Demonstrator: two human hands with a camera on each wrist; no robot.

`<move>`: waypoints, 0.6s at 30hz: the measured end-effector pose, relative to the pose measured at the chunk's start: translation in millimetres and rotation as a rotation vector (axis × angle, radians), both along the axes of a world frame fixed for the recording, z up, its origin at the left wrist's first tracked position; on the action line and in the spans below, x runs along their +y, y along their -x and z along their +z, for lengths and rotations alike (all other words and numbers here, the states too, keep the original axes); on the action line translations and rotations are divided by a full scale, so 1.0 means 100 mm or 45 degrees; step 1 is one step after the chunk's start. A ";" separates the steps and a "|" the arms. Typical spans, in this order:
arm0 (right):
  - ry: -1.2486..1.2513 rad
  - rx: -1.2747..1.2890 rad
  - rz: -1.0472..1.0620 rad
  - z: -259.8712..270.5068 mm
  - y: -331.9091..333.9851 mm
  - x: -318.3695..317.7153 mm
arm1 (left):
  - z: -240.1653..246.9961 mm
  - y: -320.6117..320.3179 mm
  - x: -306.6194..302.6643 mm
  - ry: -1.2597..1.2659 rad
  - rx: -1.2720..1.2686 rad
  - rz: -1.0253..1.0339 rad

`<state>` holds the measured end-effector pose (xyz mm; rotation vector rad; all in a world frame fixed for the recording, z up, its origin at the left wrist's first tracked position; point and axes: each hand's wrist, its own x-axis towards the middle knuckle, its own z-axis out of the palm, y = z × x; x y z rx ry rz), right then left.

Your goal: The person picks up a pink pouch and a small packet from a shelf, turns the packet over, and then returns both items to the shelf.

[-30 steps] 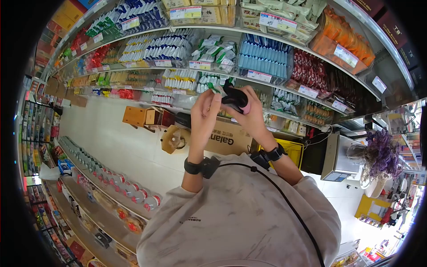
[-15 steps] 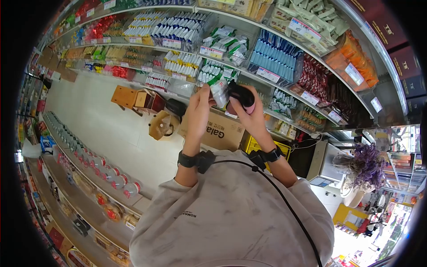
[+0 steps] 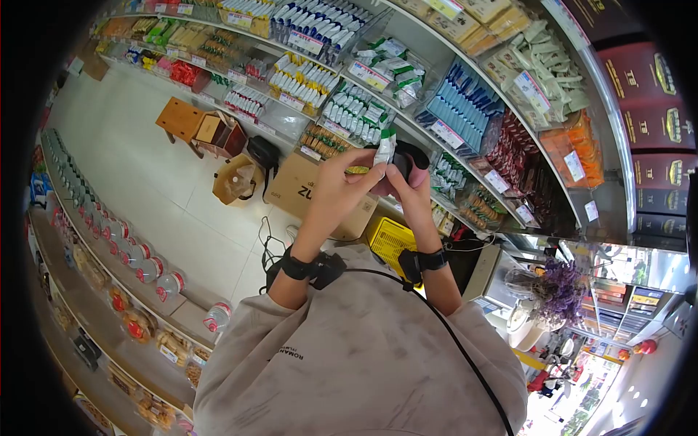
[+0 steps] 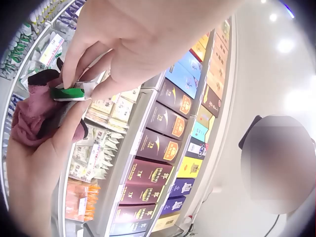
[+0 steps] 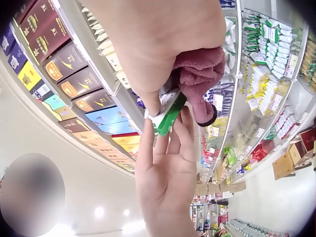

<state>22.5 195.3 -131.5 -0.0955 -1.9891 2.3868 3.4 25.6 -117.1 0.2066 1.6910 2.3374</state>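
Note:
A small green-and-white packet (image 3: 386, 147) is held between both hands in front of the shelves. The left hand (image 3: 339, 185) pinches it between thumb and fingers. My right hand (image 3: 413, 192) has its thumb against the same packet and holds a pink cloth with a black edge in its palm. In the left wrist view the packet (image 4: 69, 94) lies across the pink cloth (image 4: 34, 116). The right wrist view has the packet (image 5: 168, 116) between the fingertips of both hands, with the cloth (image 5: 200, 74) hanging beside it.
Shelf bins of wrapped snacks (image 3: 454, 102) stand ahead, with dark red boxes (image 3: 654, 127) at the right. Below are a cardboard box (image 3: 298, 190), a yellow basket (image 3: 391, 240), a paper bag (image 3: 236, 183) and a wooden stool (image 3: 179, 120). Bottles (image 3: 149, 269) line a low shelf at left.
The head view has turned, so the shelves appear tilted. The packet, earlier held lower between the hands, now stands more upright, and the two hands are closer together.

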 end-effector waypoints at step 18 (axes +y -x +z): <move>-0.001 -0.229 0.007 0.07 -0.08 -0.16 | -0.01 0.02 -0.19 0.284 0.130 -0.021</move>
